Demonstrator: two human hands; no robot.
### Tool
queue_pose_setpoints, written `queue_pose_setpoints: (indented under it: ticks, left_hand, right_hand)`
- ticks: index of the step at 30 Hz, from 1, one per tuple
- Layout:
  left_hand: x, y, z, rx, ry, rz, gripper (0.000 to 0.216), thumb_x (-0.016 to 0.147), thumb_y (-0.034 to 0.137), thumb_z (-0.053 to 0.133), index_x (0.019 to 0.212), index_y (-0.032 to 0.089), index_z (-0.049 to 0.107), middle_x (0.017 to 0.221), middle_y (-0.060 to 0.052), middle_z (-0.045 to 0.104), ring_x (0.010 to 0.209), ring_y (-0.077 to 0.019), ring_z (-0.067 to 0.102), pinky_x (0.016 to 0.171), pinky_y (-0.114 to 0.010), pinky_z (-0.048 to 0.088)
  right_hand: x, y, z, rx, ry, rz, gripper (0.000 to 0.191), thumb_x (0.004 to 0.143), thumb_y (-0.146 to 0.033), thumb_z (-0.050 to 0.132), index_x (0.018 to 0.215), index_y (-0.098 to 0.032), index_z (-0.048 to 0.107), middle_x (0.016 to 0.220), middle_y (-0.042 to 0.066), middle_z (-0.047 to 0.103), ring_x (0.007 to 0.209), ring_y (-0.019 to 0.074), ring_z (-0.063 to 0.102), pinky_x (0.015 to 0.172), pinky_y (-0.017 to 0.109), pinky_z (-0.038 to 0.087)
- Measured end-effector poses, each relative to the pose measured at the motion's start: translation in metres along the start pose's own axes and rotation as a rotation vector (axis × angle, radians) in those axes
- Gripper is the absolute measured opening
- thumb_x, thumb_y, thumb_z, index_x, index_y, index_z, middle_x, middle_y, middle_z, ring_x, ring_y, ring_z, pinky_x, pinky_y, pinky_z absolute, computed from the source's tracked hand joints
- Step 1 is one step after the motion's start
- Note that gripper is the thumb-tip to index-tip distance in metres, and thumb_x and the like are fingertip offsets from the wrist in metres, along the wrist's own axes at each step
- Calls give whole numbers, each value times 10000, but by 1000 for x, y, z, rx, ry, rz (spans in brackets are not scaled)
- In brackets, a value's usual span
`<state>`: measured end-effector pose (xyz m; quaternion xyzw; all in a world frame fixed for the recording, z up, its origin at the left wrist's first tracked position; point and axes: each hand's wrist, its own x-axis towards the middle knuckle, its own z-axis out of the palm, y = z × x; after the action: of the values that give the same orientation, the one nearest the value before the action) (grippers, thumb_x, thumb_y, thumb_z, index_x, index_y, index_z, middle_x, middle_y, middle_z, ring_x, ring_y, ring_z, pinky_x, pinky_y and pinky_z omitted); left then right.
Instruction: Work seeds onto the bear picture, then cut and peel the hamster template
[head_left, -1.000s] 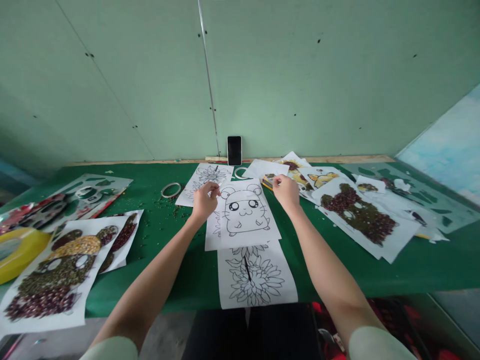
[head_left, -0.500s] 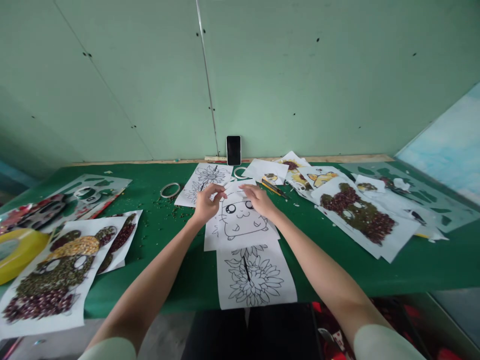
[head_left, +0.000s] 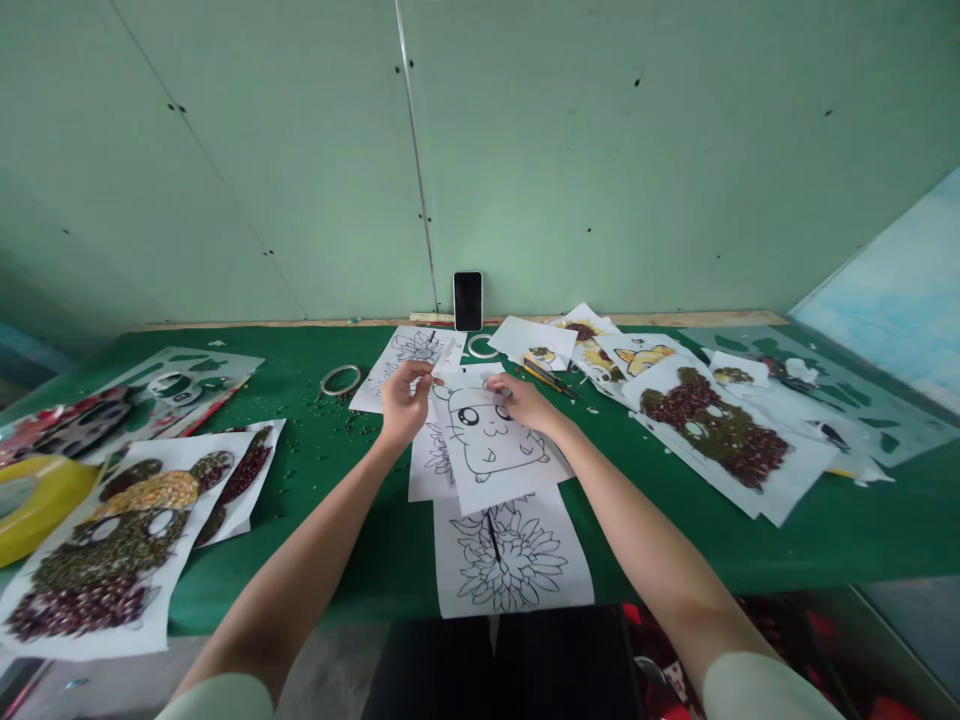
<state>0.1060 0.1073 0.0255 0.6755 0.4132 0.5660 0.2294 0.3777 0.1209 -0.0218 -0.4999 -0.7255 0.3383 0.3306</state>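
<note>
A white sheet with a line drawing of a hamster lies tilted over other printed sheets in front of me. My left hand is closed in a pinch by its upper left corner. From those fingertips a thin translucent strip, which looks like clear tape, sticks up. My right hand has its fingers curled on the sheet's top edge, near the drawn right eye. Beneath, a flower line drawing reaches the table's front edge, with a dark stroke across it. Another flower drawing lies behind my left hand.
Tape rings and a yellow-black cutter lie behind the hands. A phone leans on the wall. Seed-covered pictures lie at left and right. A yellow tape roll sits far left. Loose seeds dot the green table.
The hamster sheet has turned and shifted slightly toward me and to the right, uncovering more of the flower drawing under it. My left hand has moved a little left; my right fingers have curled in.
</note>
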Motion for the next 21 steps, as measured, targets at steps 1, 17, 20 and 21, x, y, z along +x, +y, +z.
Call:
queue_pose_setpoints:
  ticks: [1, 17, 20, 21]
  left_hand:
    - [1, -1, -1, -28, 41, 8, 183, 1038, 421, 592, 999, 245, 624, 833, -57, 752, 850, -236, 759, 830, -415, 618]
    - [5, -6, -4, 310, -272, 203, 155, 1026, 251, 545, 954, 247, 682, 846, -65, 732, 890, -252, 675, 946, -452, 562]
    - [4, -8, -2, 362, -341, 241, 209, 1031, 206, 514, 995, 250, 715, 851, -68, 732, 904, -263, 663, 992, -486, 546]
    - [4, -8, -2, 364, -355, 249, 224, 1037, 203, 506, 1018, 251, 725, 855, -70, 732, 919, -269, 665, 1002, -493, 544]
  right_hand:
    - [-1, -2, -1, -25, -7, 1, 492, 918, 32, 629, 1276, -292, 718, 1367, 79, 795, 1365, 289, 721, 1196, 546, 536]
    - [-1, -27, 1, 322, 159, -117, 247, 1080, -348, 556, 1237, -289, 737, 1347, 62, 798, 1351, 245, 711, 1224, 457, 509]
    - [0, -31, 1, 419, 195, -100, 325, 1065, -519, 586, 1208, -264, 728, 1242, 75, 819, 1231, 256, 758, 1167, 437, 551]
    - [0, -32, 1, 444, 207, -86, 381, 1043, -591, 613, 1184, -256, 726, 1202, 80, 823, 1179, 259, 771, 1136, 431, 570]
